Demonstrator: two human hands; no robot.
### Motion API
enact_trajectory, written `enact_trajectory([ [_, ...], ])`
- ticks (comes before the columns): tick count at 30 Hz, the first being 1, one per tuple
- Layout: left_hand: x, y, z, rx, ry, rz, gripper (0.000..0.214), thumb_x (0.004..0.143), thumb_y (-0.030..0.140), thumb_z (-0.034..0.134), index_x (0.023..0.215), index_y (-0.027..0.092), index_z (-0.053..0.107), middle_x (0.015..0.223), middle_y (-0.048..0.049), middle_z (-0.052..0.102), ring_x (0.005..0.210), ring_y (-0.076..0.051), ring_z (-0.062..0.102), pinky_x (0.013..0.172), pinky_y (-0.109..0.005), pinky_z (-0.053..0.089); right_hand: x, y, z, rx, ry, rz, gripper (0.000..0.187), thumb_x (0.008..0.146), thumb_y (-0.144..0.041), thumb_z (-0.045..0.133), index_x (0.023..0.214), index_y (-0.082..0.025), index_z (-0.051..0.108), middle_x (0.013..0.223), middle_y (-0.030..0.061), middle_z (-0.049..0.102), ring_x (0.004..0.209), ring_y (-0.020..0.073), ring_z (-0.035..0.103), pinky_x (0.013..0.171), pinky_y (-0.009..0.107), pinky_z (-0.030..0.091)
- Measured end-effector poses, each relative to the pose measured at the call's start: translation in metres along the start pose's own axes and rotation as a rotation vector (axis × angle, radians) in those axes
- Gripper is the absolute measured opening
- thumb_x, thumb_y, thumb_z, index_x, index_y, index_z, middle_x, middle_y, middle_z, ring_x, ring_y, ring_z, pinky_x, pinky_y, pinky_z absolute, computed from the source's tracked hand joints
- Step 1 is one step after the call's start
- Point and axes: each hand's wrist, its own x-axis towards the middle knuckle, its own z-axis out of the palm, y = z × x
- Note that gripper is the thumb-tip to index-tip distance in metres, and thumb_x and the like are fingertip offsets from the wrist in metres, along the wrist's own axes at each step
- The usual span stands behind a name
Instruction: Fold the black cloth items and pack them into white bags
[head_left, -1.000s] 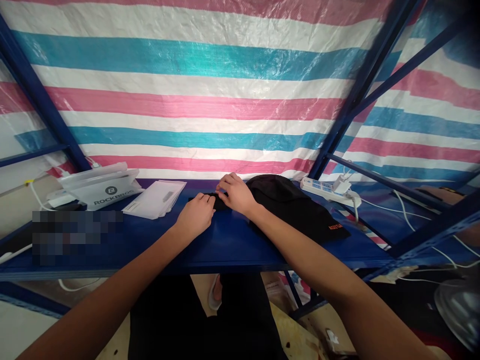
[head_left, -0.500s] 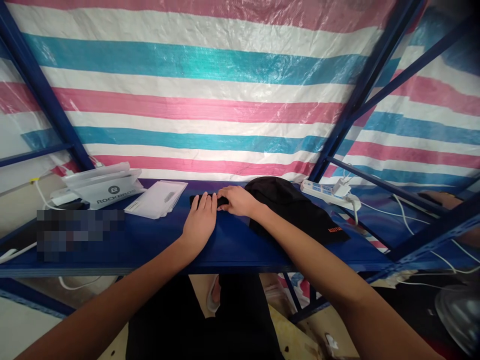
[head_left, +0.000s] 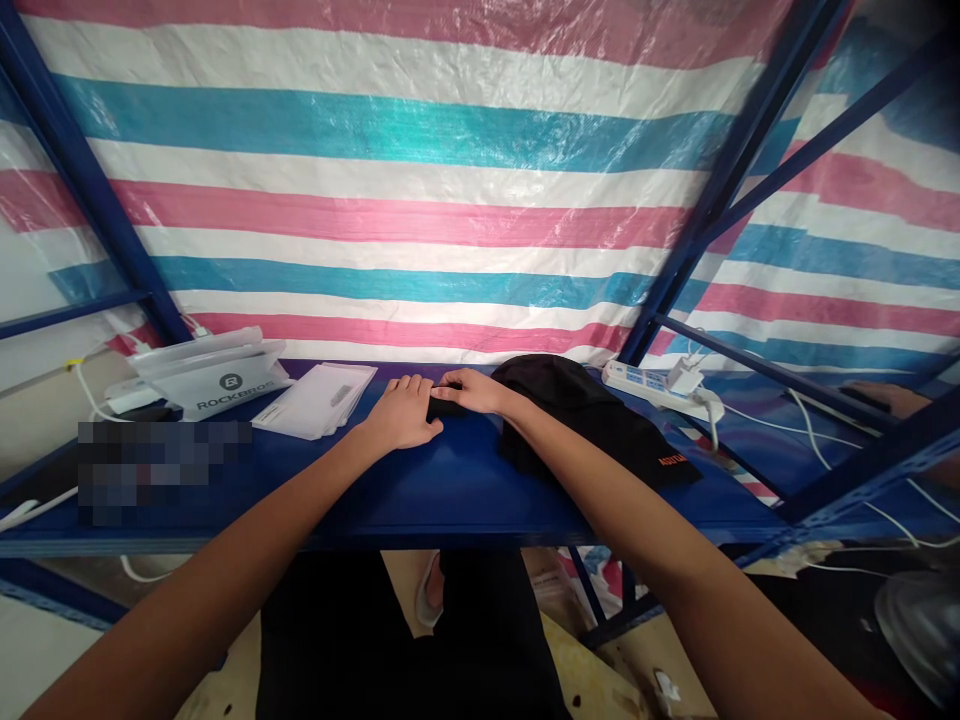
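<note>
A small folded black cloth item (head_left: 442, 407) lies on the blue shelf (head_left: 450, 490) near its back edge. My left hand (head_left: 401, 415) lies over its left part with fingers together, pressing down flat. My right hand (head_left: 472, 392) rests on its right end, fingers laid along the top. Just to the right lies a pile of black garments (head_left: 592, 420) with a small orange label.
White plastic bags (head_left: 315, 398) and a clear ROCKBROS packet stack (head_left: 214, 370) lie at the left. A white power strip (head_left: 660, 385) with a plugged charger and cables sits at the right. Blue rack posts (head_left: 690, 240) and a striped tarp stand behind.
My left hand slid up and left over the black item, then its fingers curved down on it. My right hand stayed at the item's right end, flattening lower.
</note>
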Motion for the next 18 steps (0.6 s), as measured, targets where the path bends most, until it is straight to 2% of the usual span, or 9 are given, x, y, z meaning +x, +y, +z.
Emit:
enact_trajectory([
  [2,0.011,-0.003,-0.001,-0.017,-0.053,-0.005,0.047,0.091,0.044,0.064,0.126,0.012,0.062,0.127,-0.0238,0.070,0.117,-0.041,0.065,0.104,-0.055,0.049,-0.002,0.000,0.005,-0.114,0.041,-0.031,0.045,0.111,-0.054,0.053,0.097,-0.016,0.074,0.088,0.0042,0.072,0.078,0.0189,0.061,0.076,0.031,0.048],
  [4,0.019,-0.005,-0.001,-0.018,-0.090,-0.005,0.046,0.089,0.042,0.066,0.125,0.014,0.063,0.127,-0.0227,0.072,0.116,-0.041,0.068,0.103,-0.054,0.050,-0.006,-0.004,0.010,-0.298,0.105,-0.118,0.041,0.115,-0.041,0.045,0.107,-0.014,0.075,0.100,0.0105,0.073,0.092,0.0232,0.064,0.091,0.038,0.051],
  [5,0.023,-0.007,-0.002,-0.013,-0.102,-0.004,0.045,0.087,0.041,0.066,0.124,0.015,0.063,0.126,-0.0223,0.073,0.115,-0.040,0.069,0.102,-0.053,0.051,-0.009,-0.007,0.013,-0.397,0.147,-0.167,0.039,0.115,-0.036,0.044,0.116,-0.012,0.074,0.108,0.0142,0.072,0.102,0.0261,0.064,0.100,0.042,0.051],
  [7,0.029,-0.012,-0.003,-0.014,-0.130,-0.001,0.047,0.085,0.038,0.068,0.125,0.015,0.063,0.122,-0.0221,0.075,0.113,-0.041,0.072,0.099,-0.052,0.054,-0.016,-0.012,0.018,-0.557,0.200,-0.235,0.037,0.110,-0.032,0.052,0.134,-0.008,0.069,0.123,0.0202,0.068,0.117,0.0321,0.061,0.110,0.049,0.049],
  [9,0.038,-0.017,-0.006,-0.041,-0.195,0.010,0.051,0.081,0.038,0.072,0.126,0.015,0.064,0.118,-0.0219,0.077,0.109,-0.042,0.075,0.093,-0.051,0.057,-0.021,-0.014,0.023,-0.637,0.183,-0.238,0.054,0.100,-0.032,0.066,0.146,-0.005,0.060,0.130,0.0228,0.065,0.121,0.0358,0.060,0.110,0.052,0.050],
  [11,0.046,-0.021,-0.010,-0.084,-0.305,0.015,0.056,0.074,0.035,0.077,0.125,0.016,0.065,0.114,-0.0205,0.078,0.103,-0.042,0.077,0.087,-0.049,0.059,-0.022,-0.013,0.026,-0.658,0.137,-0.201,0.063,0.092,-0.031,0.072,0.147,-0.003,0.057,0.129,0.0228,0.065,0.118,0.0365,0.062,0.107,0.052,0.053],
  [14,0.055,-0.021,-0.017,-0.104,-0.434,0.014,0.061,0.065,0.028,0.082,0.123,0.018,0.067,0.116,-0.0188,0.077,0.103,-0.041,0.076,0.086,-0.047,0.060,-0.017,-0.007,0.027,-0.616,0.104,-0.153,0.056,0.091,-0.027,0.069,0.141,-0.004,0.059,0.124,0.0216,0.068,0.113,0.0350,0.065,0.101,0.048,0.056],
  [16,0.054,-0.018,-0.018,-0.050,-0.407,0.000,0.062,0.066,0.025,0.082,0.125,0.018,0.066,0.128,-0.0215,0.072,0.116,-0.043,0.071,0.094,-0.051,0.058,-0.014,-0.004,0.026,-0.548,0.090,-0.141,0.051,0.090,-0.026,0.070,0.136,-0.005,0.061,0.120,0.0207,0.070,0.111,0.0339,0.067,0.098,0.045,0.056],
  [18,0.046,-0.015,-0.016,0.005,-0.302,-0.005,0.062,0.072,0.021,0.078,0.132,0.016,0.063,0.139,-0.0243,0.064,0.130,-0.045,0.063,0.104,-0.055,0.053,-0.011,-0.003,0.022,-0.445,0.084,-0.109,0.042,0.090,-0.026,0.072,0.127,-0.008,0.066,0.116,0.0189,0.074,0.104,0.0314,0.070,0.092,0.041,0.056],
])
